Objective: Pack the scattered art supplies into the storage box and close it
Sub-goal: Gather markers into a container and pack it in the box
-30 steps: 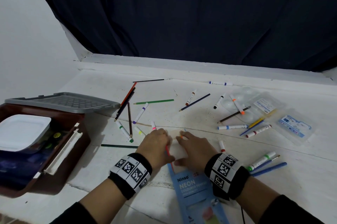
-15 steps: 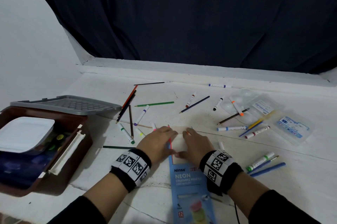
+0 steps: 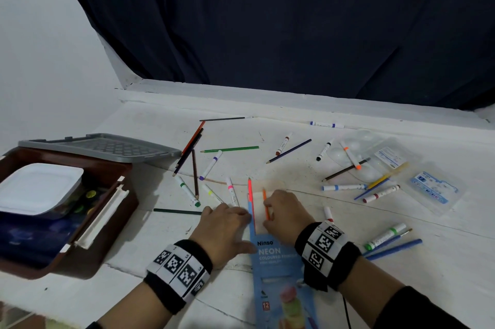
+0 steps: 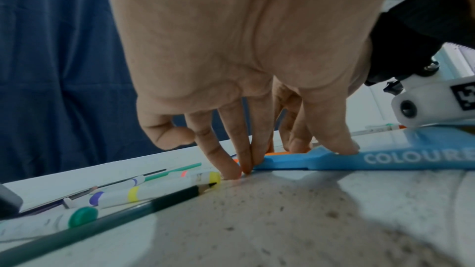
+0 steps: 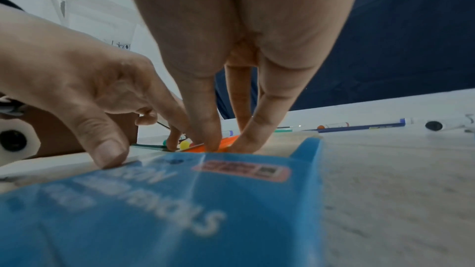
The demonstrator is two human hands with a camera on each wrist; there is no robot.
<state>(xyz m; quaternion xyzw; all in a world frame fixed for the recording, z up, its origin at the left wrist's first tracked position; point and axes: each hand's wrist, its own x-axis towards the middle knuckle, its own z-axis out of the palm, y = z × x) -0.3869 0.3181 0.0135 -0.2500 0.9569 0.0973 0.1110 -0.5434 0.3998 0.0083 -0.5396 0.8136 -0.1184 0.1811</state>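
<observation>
- Left hand (image 3: 223, 224) low on the tabletop (image 3: 348, 288), fingers bent, tips pinching the red pencil (image 3: 250, 189) at the mouth of the blue pencil pack (image 3: 278, 275); thumb (image 4: 331, 129) pressing the pack's edge.
- Right hand (image 3: 285, 212) just beside it at 3 o'clock, fingertips (image 5: 213, 141) gripping the orange pencil (image 3: 265, 204) at the same opening.
- Pack flat at 6 o'clock, both pencils sticking out toward 12 o'clock.
- Storage box (image 3: 107, 221) at 9 o'clock, open, grey lid (image 3: 101, 147) tilted back, white tray (image 3: 40, 186) inside.
- Markers and pencils strewn from 10 to 3 o'clock: green pencil (image 3: 230, 148), dark green pencil (image 3: 176, 211), purple-capped marker (image 3: 211, 165), blue pencil (image 3: 289, 151).
- Clear plastic packets (image 3: 434, 189) at 2 o'clock.
</observation>
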